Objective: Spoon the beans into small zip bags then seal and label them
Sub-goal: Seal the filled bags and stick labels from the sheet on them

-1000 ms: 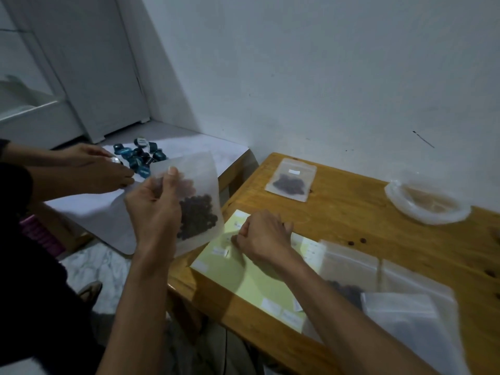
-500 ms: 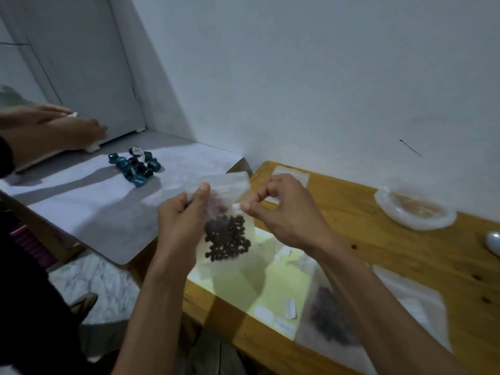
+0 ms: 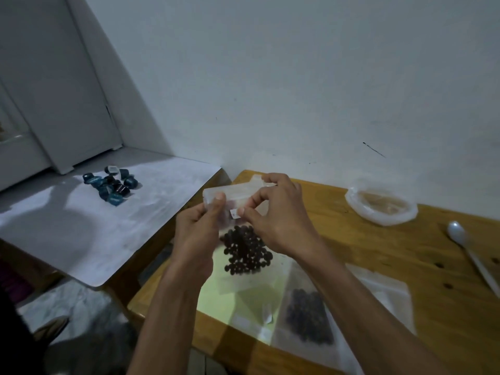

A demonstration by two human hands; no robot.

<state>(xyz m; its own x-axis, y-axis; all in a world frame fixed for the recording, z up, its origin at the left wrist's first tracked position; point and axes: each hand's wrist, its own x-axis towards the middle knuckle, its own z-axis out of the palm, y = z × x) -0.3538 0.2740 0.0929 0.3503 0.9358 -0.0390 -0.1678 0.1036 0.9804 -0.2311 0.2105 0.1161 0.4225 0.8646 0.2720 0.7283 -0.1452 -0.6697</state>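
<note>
My left hand (image 3: 201,228) pinches the zip bag (image 3: 238,209) at its top left edge, holding it upright above the table (image 3: 378,255) with the beans (image 3: 247,251) sagging low. My right hand (image 3: 276,215) pinches a small label (image 3: 234,213); I'd press it onto flat plastic above the beans, smoothing outward.

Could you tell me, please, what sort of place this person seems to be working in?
Probably a plain room at home, not a workshop or lab: a small wooden table pushed against a bare white wall, a low white-topped side table beside it, and a white door in the corner.
</note>
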